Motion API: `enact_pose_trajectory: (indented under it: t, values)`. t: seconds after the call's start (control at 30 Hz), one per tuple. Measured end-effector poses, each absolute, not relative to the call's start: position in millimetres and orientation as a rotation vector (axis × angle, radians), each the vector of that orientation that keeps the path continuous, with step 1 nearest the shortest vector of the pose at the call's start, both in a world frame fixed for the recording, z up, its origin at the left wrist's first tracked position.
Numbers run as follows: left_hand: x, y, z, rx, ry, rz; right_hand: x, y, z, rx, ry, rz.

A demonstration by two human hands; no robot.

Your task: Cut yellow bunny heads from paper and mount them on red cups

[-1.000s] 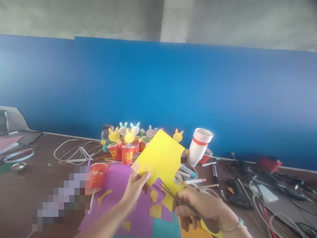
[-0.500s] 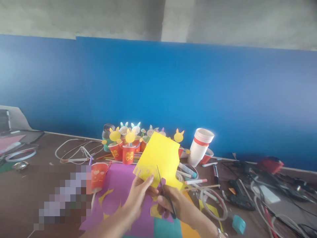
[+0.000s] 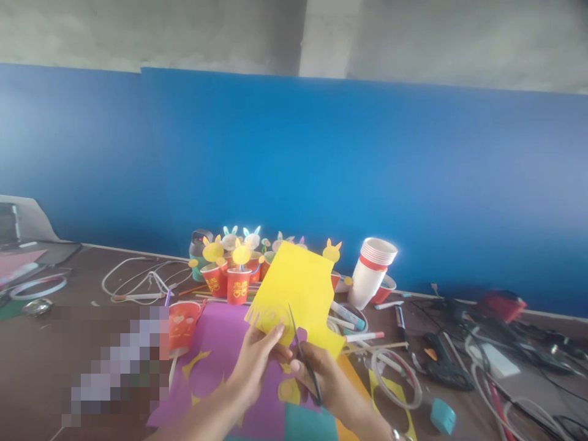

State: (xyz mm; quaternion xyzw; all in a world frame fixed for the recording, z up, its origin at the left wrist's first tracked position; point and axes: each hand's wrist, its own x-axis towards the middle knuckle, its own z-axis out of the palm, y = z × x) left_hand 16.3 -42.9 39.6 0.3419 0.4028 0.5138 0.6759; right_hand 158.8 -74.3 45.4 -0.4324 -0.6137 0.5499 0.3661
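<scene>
A sheet of yellow paper (image 3: 298, 275) is held up over the table, its lower edge pinched by my left hand (image 3: 257, 355). Faint drawn outlines show near its lower left corner. In my right hand (image 3: 324, 370) are dark-handled scissors (image 3: 312, 380), their blades pointing up across the lower part of the sheet, beside my left fingertips. Beneath my hands lies purple paper (image 3: 218, 334) with yellow offcuts (image 3: 196, 365) on it. A small yellow cut piece (image 3: 288, 391) rests just below the scissors, near a teal sheet (image 3: 310, 422).
Red paper cups (image 3: 238, 286) with yellow rabbit-head cutouts stand behind the sheet. A stack of white cups (image 3: 373, 269) leans at the right. Markers (image 3: 364, 336), a coiled cable (image 3: 395, 380), a black glue gun (image 3: 445, 362) and a teal block (image 3: 443, 416) lie rightward. A red cup (image 3: 180, 331) stands left.
The yellow sheet has shifted and tilted slightly. My right hand and the scissors have moved a little to the left. My left hand keeps its grip on the paper.
</scene>
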Motion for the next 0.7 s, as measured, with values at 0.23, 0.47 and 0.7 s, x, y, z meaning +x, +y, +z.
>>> enact_pose_trajectory:
  t: [0.23,0.47,0.7]
  values:
    - [14.7,-40.9,37.1,0.805,0.895,1.135,153.2,-73.9,39.0,-1.159,-1.487,1.375]
    - [15.0,-42.4,36.6,0.860,0.851,1.096,154.9,-73.7,39.0,-1.180,-1.454,1.397]
    - [14.7,-40.8,35.9,0.874,0.818,1.079,156.5,-72.1,39.6,-1.206,-1.459,1.339]
